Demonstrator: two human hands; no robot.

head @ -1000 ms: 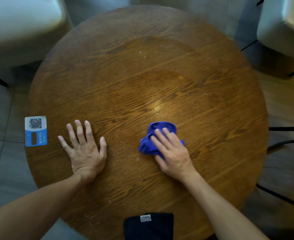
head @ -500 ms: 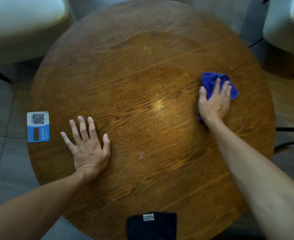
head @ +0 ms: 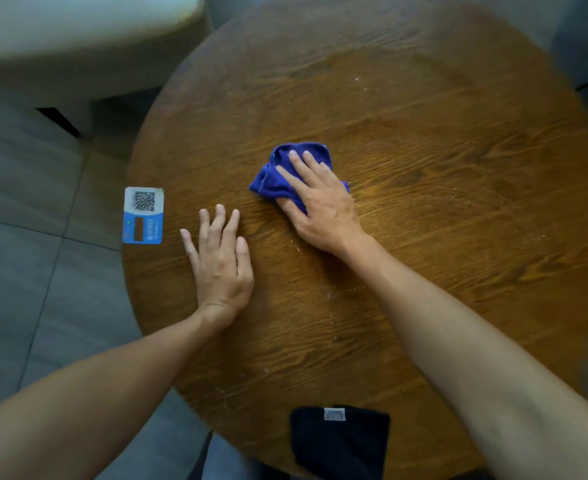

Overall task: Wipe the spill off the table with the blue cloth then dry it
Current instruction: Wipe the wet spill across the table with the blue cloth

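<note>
The blue cloth (head: 287, 174) has been swept back from the table's far right side to left of centre.

It is pressed flat under the spread fingers of the right hand (head: 320, 202), bunched, not gripped. The left hand (head: 221, 261) is laid open, palm down, on the round wooden table (head: 458, 202), near a QR-code card (head: 143, 215). A folded black cloth (head: 341, 441) is seen at the near edge.
</note>
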